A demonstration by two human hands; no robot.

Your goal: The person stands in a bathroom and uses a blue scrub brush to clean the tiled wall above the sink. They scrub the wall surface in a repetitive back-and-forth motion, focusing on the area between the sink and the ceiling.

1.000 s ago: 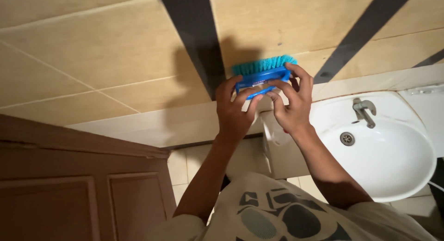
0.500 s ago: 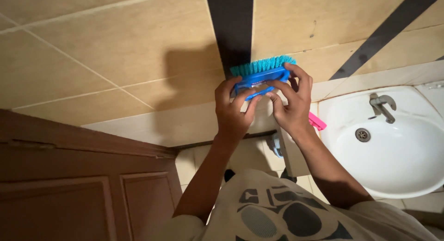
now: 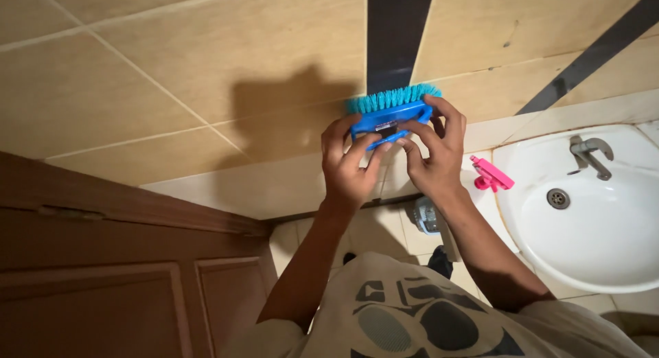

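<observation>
Both hands hold a blue scrub brush [image 3: 389, 113] with teal bristles against the beige tiled wall [image 3: 192, 76]. The bristles press on the tile just below a dark vertical stripe [image 3: 397, 35]. My left hand [image 3: 347, 167] grips the brush's left end from below. My right hand [image 3: 432, 152] wraps its right end, fingers over the blue back.
A white washbasin [image 3: 604, 227] with a metal tap [image 3: 589, 154] sits at the right. A pink spray trigger [image 3: 491, 174] shows beside it. A brown wooden door [image 3: 103, 275] fills the lower left. A diagonal dark stripe [image 3: 590, 52] crosses the wall upper right.
The view has shifted so the basin sits further right and the pink sprayer shows. The brush stays on the wall in both hands, now under the dark stripe.
</observation>
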